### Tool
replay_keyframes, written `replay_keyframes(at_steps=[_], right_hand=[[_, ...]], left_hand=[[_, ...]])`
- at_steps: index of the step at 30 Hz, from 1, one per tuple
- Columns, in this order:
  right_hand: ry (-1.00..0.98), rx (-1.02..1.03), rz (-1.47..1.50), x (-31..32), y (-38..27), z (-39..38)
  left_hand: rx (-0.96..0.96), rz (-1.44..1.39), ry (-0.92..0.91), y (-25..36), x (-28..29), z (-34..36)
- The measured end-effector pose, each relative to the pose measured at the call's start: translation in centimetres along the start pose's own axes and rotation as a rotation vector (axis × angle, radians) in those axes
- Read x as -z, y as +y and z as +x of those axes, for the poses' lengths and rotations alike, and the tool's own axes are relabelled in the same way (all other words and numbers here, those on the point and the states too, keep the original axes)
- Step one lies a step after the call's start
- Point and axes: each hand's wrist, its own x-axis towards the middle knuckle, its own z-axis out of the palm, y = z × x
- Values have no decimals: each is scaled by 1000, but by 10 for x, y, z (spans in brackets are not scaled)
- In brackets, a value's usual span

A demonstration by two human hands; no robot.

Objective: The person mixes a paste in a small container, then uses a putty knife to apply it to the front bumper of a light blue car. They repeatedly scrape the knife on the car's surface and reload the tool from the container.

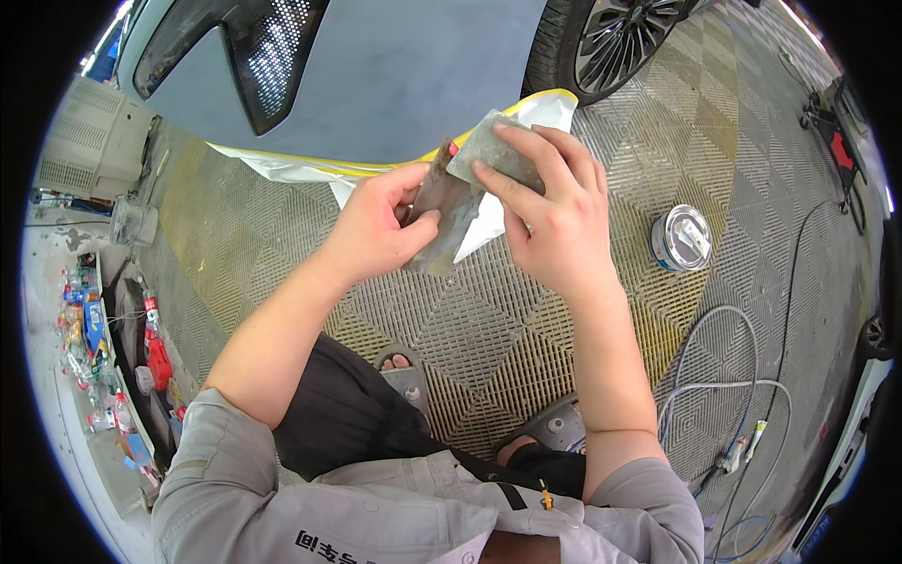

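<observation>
Holding a smeared scraper blade [440, 214] and grey pad [493, 148] over grated floor [470, 329].
Left hand [376, 230] fingers pinch blade; right hand [550, 221] fingers grip pad against it; tin [681, 239] nearby.

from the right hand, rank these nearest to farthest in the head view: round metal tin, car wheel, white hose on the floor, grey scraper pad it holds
1. Grey scraper pad, pinched in the right hand itself.
2. Round metal tin, on the grated floor just to the hand's right.
3. Car wheel, up beyond the hand.
4. White hose, looped on the floor at lower right; it and the wheel are too close to call.
</observation>
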Motion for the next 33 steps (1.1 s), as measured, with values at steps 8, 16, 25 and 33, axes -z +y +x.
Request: replay_keyframes(at_steps=[8, 16, 25, 33], right_hand=[[-135, -160, 400, 18, 18, -2], [-139, -584, 1308, -9, 9, -18], [-27, -369, 719, -30, -14, -19], [-110, -260, 392, -25, -25, -15]], left_hand=[[162, 213, -87, 5, 16, -1], [100, -619, 232, 14, 14, 6], [-48, -535, 390, 18, 6, -1], [-162, -271, 433, 9, 2, 4]])
